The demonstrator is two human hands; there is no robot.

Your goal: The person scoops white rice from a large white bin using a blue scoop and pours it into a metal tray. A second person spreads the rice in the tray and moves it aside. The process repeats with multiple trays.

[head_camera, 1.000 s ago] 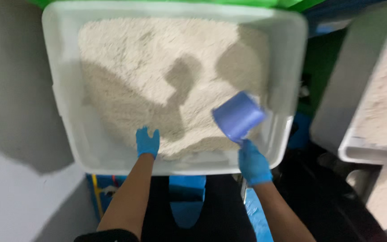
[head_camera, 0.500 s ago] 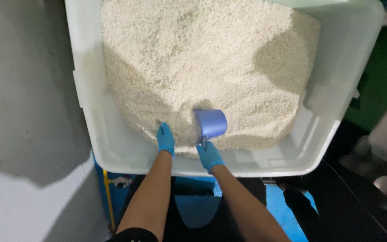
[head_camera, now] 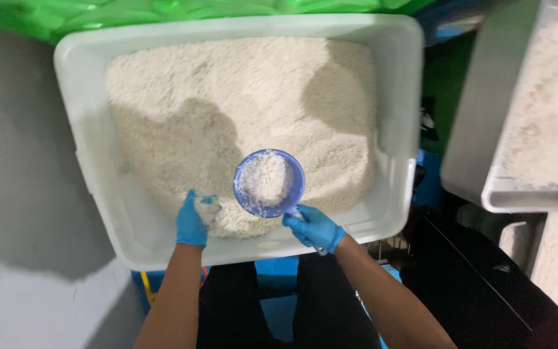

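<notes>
Two hands at tub (head_camera: 395, 213) near rim | right fingers (head_camera: 305, 226) grip scoop (head_camera: 269, 183) — left (head_camera: 192, 220) cupping rice (head_camera: 240, 103)

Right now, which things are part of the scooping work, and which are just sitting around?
In use: blue scoop in right hand; left hand in the white grain; white tub.
Lying about: second tub at right; green sheet behind.

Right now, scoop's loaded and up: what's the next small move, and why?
Probably lift the blue scoop level and clear of the white tub. It sits upright with grain inside, held by the right hand just above the grain pile; the left hand rests in the grain beside it.
</notes>
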